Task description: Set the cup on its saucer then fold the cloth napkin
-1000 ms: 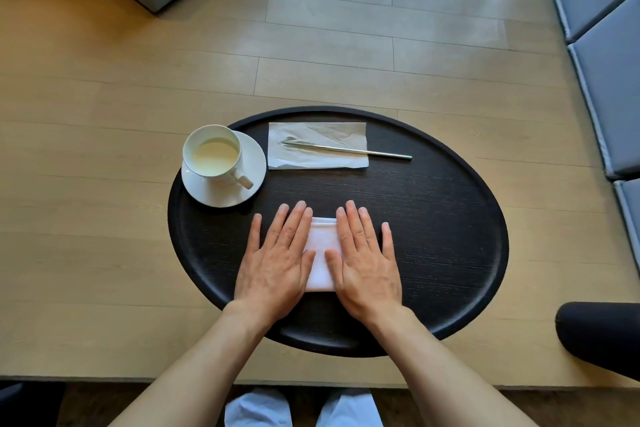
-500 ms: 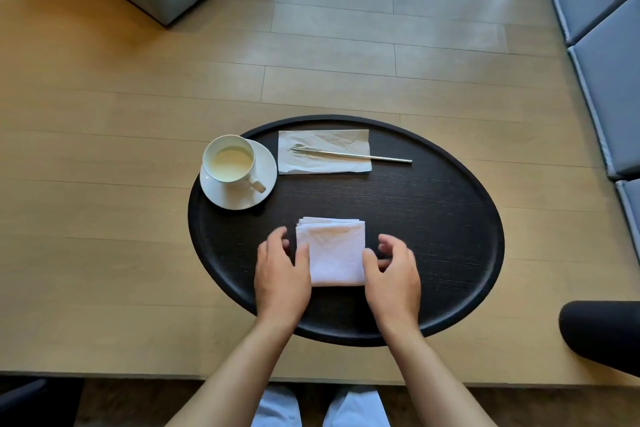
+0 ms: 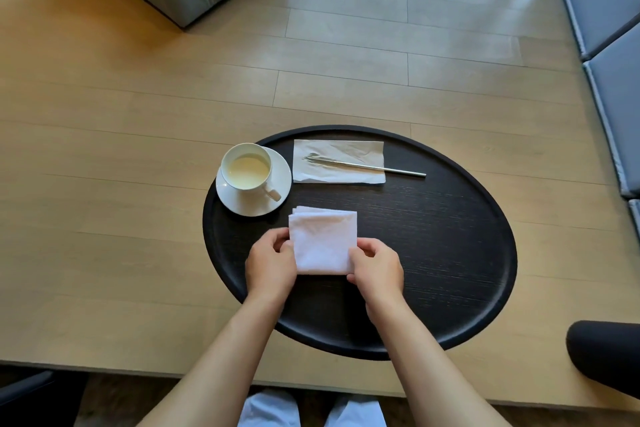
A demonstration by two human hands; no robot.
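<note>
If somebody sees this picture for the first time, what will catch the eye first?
Probably the folded white napkin, bright against the black oval tray, held at its near corners by the left hand and the right hand. Next, the white cup of pale drink on its saucer, at the tray's far left.

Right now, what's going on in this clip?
A person is folding a white cloth napkin on a black oval tray. The left hand and right hand each grip a near corner of the napkin, which is already folded into a small layered square. The cup, holding a pale drink, sits on its saucer at the tray's far left. Beside it, a metal utensil lies across a paper napkin.
</note>
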